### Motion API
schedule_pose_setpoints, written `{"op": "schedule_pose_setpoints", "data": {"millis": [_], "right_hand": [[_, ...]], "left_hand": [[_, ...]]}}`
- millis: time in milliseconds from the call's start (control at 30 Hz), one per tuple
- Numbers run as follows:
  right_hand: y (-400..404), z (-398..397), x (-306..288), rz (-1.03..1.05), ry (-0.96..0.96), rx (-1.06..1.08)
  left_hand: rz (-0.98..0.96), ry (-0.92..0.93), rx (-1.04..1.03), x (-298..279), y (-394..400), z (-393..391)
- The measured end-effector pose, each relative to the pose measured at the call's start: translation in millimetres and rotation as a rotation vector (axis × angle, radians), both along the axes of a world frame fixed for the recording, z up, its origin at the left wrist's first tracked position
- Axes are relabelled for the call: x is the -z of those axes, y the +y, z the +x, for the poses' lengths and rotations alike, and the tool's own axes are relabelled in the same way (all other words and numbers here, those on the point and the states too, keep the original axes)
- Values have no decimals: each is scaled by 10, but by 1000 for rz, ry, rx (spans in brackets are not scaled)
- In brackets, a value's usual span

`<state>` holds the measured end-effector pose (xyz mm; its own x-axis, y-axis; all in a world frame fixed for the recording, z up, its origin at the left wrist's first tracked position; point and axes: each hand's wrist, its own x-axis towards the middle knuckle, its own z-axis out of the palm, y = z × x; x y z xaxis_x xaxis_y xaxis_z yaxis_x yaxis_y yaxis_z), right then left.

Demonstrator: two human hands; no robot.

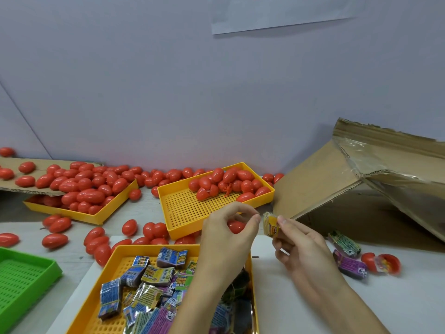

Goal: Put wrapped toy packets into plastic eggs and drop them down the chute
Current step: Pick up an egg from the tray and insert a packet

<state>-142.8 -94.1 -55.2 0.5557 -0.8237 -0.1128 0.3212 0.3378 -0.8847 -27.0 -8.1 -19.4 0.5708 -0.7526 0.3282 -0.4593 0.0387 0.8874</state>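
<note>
A person's two bare hands meet above a white table, seen from a head camera looking down. The right hand (298, 247) pinches a small yellow wrapped toy packet (271, 224) between thumb and fingertips, holding it up just in front of a tilted cardboard chute (337, 179) that slopes down on the right. The left hand (226, 235) is curled around a red plastic egg (236, 226), with its thumb and forefinger reaching toward the packet; whether they touch it cannot be told. Below the hands, a yellow perforated tray (120, 251) is filled with wrapped toy packets in blue, yellow, purple and green. Behind the hands, a second yellow tray (183, 213) holds a pile of red eggs heaped at its far end, its near part bare. Farther left, a third yellow tray (96, 216) is full of red eggs, partly covered by a flat cardboard sheet (29, 186) carrying more eggs. Loose red eggs lie scattered across the table between the trays. A green perforated tray (24, 273) sits at the lower left edge. To the right of the hands lie two packets, one green (344, 243) and one purple (351, 265), beside an opened red egg (382, 262).
</note>
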Motion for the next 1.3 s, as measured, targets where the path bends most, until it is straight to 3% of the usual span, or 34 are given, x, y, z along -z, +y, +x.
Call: {"op": "schedule_pose_setpoints", "data": {"millis": [267, 500, 600, 900, 1300], "right_hand": [[7, -71, -23, -433, 203, -52], [-30, -147, -75, -636, 247, -104], [-32, -157, -91, -607, 212, -114], [-123, -146, -65, -254, -100, -142], [-129, -153, -79, -220, -121, -172]], "left_hand": [[217, -356, 117, 26, 99, 71], [281, -347, 220, 49, 107, 62], [301, -346, 223, 57, 92, 74], [209, -130, 256, 1, 89, 98], [189, -156, 250, 47, 84, 103]]}}
